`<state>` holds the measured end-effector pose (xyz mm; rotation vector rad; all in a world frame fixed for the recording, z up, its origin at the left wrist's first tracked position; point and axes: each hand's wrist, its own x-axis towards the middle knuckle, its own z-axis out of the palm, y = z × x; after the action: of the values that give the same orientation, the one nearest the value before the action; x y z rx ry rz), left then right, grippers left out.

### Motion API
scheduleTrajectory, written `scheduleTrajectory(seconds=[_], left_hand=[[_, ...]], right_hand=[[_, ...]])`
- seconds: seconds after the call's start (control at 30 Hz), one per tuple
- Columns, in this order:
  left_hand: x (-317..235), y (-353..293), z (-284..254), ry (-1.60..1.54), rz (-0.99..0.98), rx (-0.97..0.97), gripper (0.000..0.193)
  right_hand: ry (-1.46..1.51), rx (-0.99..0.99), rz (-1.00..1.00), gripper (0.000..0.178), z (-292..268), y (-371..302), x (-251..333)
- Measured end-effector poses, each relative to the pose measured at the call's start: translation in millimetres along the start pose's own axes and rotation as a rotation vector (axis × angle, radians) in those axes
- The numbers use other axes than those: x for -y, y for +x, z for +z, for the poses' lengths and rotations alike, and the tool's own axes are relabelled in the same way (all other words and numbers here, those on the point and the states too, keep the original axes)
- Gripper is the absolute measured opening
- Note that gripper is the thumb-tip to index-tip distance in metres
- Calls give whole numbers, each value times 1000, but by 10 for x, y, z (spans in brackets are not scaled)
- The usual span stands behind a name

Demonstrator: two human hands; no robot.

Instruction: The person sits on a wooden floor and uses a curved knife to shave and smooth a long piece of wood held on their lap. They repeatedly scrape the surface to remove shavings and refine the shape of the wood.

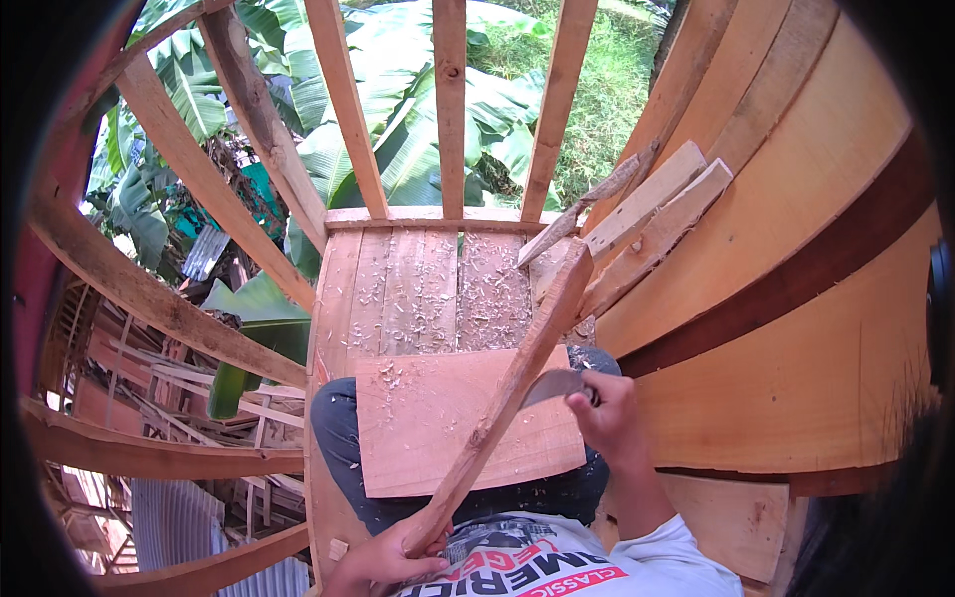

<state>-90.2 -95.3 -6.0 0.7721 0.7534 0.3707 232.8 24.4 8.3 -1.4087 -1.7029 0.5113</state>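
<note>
A long, rough wooden stick (507,383) slants across my lap, from low near my body up to the right. My left hand (393,557) is closed around its lower end. In my right hand (609,416) is a knife (553,386) with a broad, curved blade; my fingers wrap its dark handle. The blade lies against the right side of the stick, around its middle. Under the stick a flat wooden board (398,448) rests across my legs, with a few shavings on its upper left part.
Curled shavings lie scattered over the plank floor (398,289) ahead of me. Several wood pieces (657,214) lean at the right, beside a plywood wall (776,398). Wooden slats (451,109) form a railing at the front and left, with banana leaves (398,149) beyond.
</note>
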Motion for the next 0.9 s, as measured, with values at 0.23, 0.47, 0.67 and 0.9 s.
scheduleTrajectory(seconds=[0.23, 0.47, 0.67, 0.9], left_hand=[[-233, -50, -121, 534, -53, -100, 49], [-90, -231, -158, 515, -182, -319, 50], [157, -451, -103, 365, -315, -504, 44], [189, -412, -103, 395, -402, -451, 44]], right_hand=[[147, -265, 403, 67, -98, 516, -702], [2, 43, 279, 68, 74, 191, -501], [-21, 327, 315, 65, 409, -158, -266], [-220, 609, 121, 46, 706, -82, 95]])
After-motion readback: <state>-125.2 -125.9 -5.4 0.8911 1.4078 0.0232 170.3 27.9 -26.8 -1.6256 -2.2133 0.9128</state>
